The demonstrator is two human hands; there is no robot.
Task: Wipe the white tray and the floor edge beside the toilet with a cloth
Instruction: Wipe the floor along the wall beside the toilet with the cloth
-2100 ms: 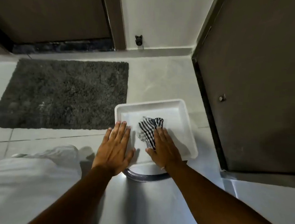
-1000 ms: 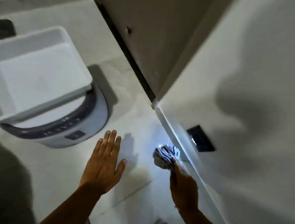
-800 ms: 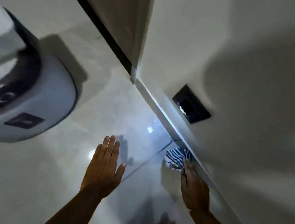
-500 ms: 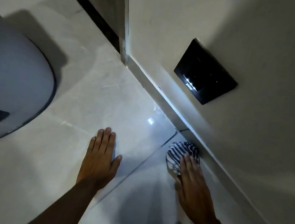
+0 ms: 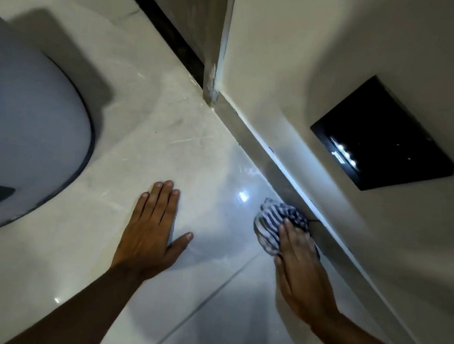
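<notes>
A bunched blue-and-white striped cloth (image 5: pixel 273 224) lies on the pale floor tiles, right against the skirting strip (image 5: pixel 280 173) at the foot of the wall. My right hand (image 5: pixel 299 270) presses flat on the cloth, fingers covering its near half. My left hand (image 5: pixel 152 231) rests palm down on the floor, fingers spread, holding nothing, about a hand's width left of the cloth. The white toilet (image 5: pixel 25 134) with its dark rim fills the left side. The white tray is out of view.
A black glossy wall plate (image 5: pixel 382 146) sits on the wall above the skirting. A door frame and dark threshold (image 5: pixel 176 40) run along the top. A tile joint (image 5: pixel 210 298) crosses the floor between my hands.
The view swung from the tray on the toilet down to the floor by the wall. My right hand carried the cloth to the skirting and slid it along; my left hand settled flat on the tiles.
</notes>
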